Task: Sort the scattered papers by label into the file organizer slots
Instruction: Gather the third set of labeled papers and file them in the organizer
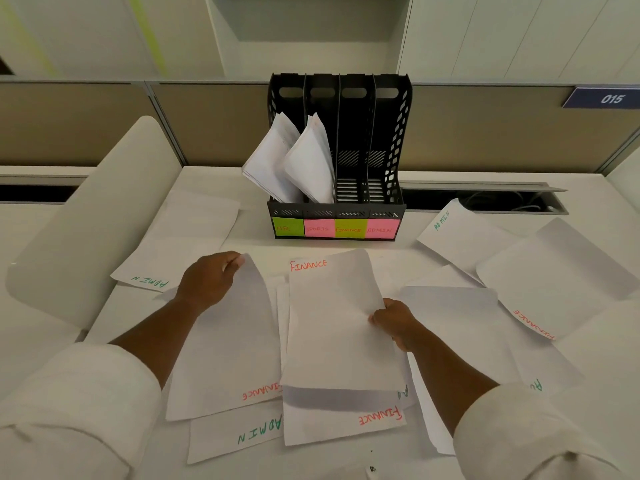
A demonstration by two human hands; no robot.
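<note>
A sheet headed FINANCE (332, 320) is lifted just in front of the file organizer (337, 157), pinched at its side edge by the right hand (394, 322), probably so its label reads upright. The left hand (207, 278) pinches the far corner of another FINANCE sheet (225, 351) beside it, likely gathering matching papers for the organizer's empty FINANCE slot (350, 228).

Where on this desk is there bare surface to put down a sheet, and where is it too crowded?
Bare desk shows at the right, beyond the sheets. A narrow strip lies between the file organizer and the sheet in the right hand. Overlapping papers crowd the middle around the left hand.
</note>
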